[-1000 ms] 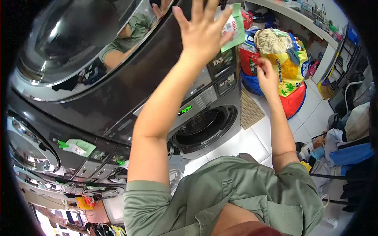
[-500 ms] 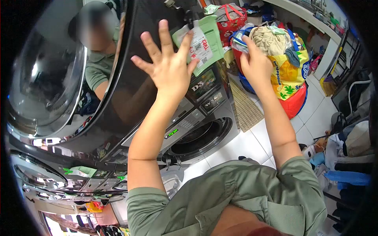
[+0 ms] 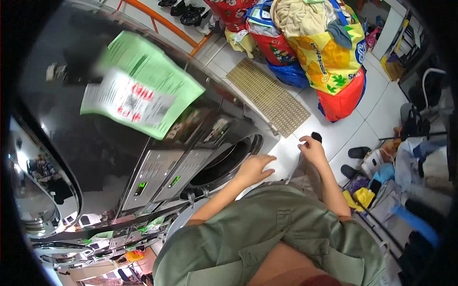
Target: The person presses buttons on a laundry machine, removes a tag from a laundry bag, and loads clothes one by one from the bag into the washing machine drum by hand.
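Note:
My left hand (image 3: 255, 170) is low in front of my body, near the round opening of the lower machine (image 3: 214, 164). Its fingers and thumb are apart and hold nothing. To its right, my right hand (image 3: 313, 149) hangs over the white floor tiles with loosely bent fingers, empty. Green and white paper slips (image 3: 157, 90), printed in black and red, hang on the dark machine front (image 3: 90, 157) at upper left, apart from both hands. Small control panels with green digits (image 3: 141, 187) are left of my left hand.
Full bags stand ahead: a yellow bag (image 3: 312, 59) with beige cloth (image 3: 298, 19) on top, and a red one (image 3: 274, 47). A beige slatted mat (image 3: 267, 95) lies on the floor. Dark shoes (image 3: 359, 152) and piled clothes (image 3: 386, 209) are at right. An orange rail (image 3: 157, 16) runs behind the machine.
Both hands have come down toward my body, the left from beside the paper slips and the right from in front of the bags. The view has shifted, and the slips look larger.

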{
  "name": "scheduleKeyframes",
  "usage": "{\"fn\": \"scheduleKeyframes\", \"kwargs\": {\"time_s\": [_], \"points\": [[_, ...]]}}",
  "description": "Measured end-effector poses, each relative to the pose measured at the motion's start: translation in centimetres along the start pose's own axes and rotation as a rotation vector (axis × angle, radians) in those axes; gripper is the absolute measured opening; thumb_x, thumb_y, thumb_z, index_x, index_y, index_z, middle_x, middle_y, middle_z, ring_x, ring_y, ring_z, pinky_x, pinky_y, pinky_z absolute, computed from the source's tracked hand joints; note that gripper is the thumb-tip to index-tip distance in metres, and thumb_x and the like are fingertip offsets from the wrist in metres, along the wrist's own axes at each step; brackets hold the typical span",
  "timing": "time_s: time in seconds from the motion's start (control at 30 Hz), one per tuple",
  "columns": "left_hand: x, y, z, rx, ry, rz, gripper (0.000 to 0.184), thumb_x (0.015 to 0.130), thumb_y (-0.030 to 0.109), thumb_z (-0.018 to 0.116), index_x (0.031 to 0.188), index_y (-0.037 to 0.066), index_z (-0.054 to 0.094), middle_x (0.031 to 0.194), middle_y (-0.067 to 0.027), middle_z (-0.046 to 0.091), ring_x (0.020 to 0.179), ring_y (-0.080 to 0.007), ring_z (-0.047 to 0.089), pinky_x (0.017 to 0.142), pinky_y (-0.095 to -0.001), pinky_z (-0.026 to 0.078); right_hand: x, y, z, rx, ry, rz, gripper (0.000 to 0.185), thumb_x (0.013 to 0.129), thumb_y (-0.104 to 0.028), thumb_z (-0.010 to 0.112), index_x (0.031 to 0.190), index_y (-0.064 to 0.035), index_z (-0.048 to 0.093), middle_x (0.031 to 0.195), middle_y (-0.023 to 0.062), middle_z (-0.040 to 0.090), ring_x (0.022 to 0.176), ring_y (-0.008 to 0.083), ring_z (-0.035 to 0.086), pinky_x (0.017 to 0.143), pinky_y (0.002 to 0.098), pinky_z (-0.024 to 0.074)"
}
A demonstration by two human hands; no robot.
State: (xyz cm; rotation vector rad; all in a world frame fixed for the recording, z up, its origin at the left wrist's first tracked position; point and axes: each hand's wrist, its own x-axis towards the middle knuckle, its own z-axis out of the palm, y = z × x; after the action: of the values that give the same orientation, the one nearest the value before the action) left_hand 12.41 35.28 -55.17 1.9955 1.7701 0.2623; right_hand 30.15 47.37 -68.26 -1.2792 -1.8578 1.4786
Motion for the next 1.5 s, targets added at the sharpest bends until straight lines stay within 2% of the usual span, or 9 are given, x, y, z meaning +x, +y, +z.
{"fn": "scheduleKeyframes", "kwargs": {"time_s": [0.4, 0.5, 0.63, 0.77, 0.87, 1.0, 1.1, 1.23, 1.5], "points": [[30.9, -4.7, 2.6, -0.041, -0.121, -0.220, 0.044, 0.071, 0.029, 0.061, 0.109, 0.009, 0.054, 0.108, -0.0146, 0.055, 0.098, -0.0302, 0.053, 0.084, -0.0373, 0.042, 16.3, -8.6, -28.0, 0.746, 0.275, -0.322, 0.029, 0.076, -0.001, 0.055, 0.105, -0.0004, 0.050, 0.076, 0.0047, 0.055, 0.066, 0.0113, 0.051, 0.061, 0.0224, 0.0421], [35.7, -5.2, 2.2, -0.113, -0.141, -0.296, 0.043, 0.072, 0.030, 0.061, 0.110, 0.010, 0.054, 0.107, -0.0147, 0.056, 0.097, -0.0303, 0.053, 0.083, -0.0375, 0.042, 13.1, -10.7, -36.7, 0.015, 0.815, -1.182, 0.015, 0.073, -0.021, 0.059, 0.073, -0.0092, 0.049, 0.073, 0.0058, 0.054, 0.062, 0.0118, 0.049, 0.055, 0.0267, 0.0380], [38.5, -7.5, 2.8, 0.080, -0.275, -0.357, 0.044, 0.071, 0.034, 0.060, 0.110, 0.014, 0.054, 0.105, -0.0144, 0.057, 0.095, -0.0301, 0.055, 0.080, -0.0383, 0.044, 14.0, -23.1, -38.1, 0.651, 0.250, -2.037, 0.012, 0.057, -0.009, 0.059, 0.054, -0.0012, 0.051, 0.044, 0.0060, 0.044, 0.035, 0.0189, 0.039, 0.038, 0.0298, 0.0427], [37.3, -11.1, 6.0, 0.094, -0.442, -0.445, 0.045, 0.067, 0.036, 0.057, 0.102, 0.007, 0.059, 0.100, -0.0160, 0.058, 0.089, -0.0310, 0.057, 0.078, -0.0405, 0.045, 14.8, -24.8, -38.2, 0.293, 0.113, -1.858, 0.015, 0.043, 0.002, 0.057, 0.056, 0.0001, 0.051, 0.043, 0.0042, 0.036, 0.038, 0.0131, 0.036, 0.040, 0.0273, 0.0404], [36.0, -13.3, 6.2, -0.012, -0.516, -0.508, 0.041, 0.069, 0.039, 0.056, 0.093, 0.007, 0.063, 0.094, -0.0164, 0.060, 0.089, -0.0316, 0.057, 0.078, -0.0395, 0.044, 14.3, -21.5, -38.6, 0.094, 0.290, -1.881, 0.009, 0.066, -0.019, 0.054, 0.062, -0.0126, 0.051, 0.061, -0.0022, 0.049, 0.048, 0.0116, 0.044, 0.051, 0.0299, 0.0367], [32.2, -18.7, 7.3, 0.052, -0.486, -0.684, 0.043, 0.069, 0.040, 0.056, 0.090, 0.004, 0.064, 0.097, -0.0171, 0.060, 0.090, -0.0309, 0.057, 0.079, -0.0374, 0.044, 15.1, -25.3, -38.7, 0.422, 0.435, -1.998, 0.005, 0.066, -0.001, 0.054, 0.071, -0.0003, 0.051, 0.044, 0.0077, 0.039, 0.042, 0.0202, 0.043, 0.051, 0.0306, 0.0454], [31.1, -20.5, 5.5, 0.069, -0.463, -0.783, 0.043, 0.068, 0.040, 0.058, 0.093, 0.005, 0.063, 0.099, -0.0170, 0.059, 0.090, -0.0311, 0.056, 0.079, -0.0375, 0.044, 15.4, -25.1, -38.8, 0.120, 0.362, -1.576, 0.008, 0.069, -0.006, 0.055, 0.068, -0.0019, 0.049, 0.056, 0.0047, 0.047, 0.049, 0.0157, 0.048, 0.052, 0.0343, 0.0447], [30.0, -20.4, 6.1, -0.063, -0.199, -0.925, 0.042, 0.067, 0.041, 0.059, 0.091, 0.007, 0.064, 0.098, -0.0164, 0.059, 0.089, -0.0309, 0.057, 0.079, -0.0374, 0.044, 18.3, -23.3, -38.8, 0.604, 0.508, -2.046, 0.004, 0.070, -0.006, 0.055, 0.069, -0.0043, 0.051, 0.058, 0.0045, 0.047, 0.048, 0.0159, 0.046, 0.050, 0.0325, 0.0436], [29.5, -17.5, 7.2, -0.232, -0.125, -0.898, 0.030, 0.074, 0.033, 0.059, 0.091, 0.009, 0.063, 0.088, -0.0104, 0.062, 0.086, -0.0260, 0.058, 0.075, -0.0349, 0.045, 22.7, -23.6, -36.4, 0.411, 0.469, -1.872, 0.020, 0.074, -0.019, 0.047, 0.093, -0.0116, 0.049, 0.069, 0.0026, 0.047, 0.047, 0.0148, 0.039, 0.050, 0.0327, 0.0393]]}}
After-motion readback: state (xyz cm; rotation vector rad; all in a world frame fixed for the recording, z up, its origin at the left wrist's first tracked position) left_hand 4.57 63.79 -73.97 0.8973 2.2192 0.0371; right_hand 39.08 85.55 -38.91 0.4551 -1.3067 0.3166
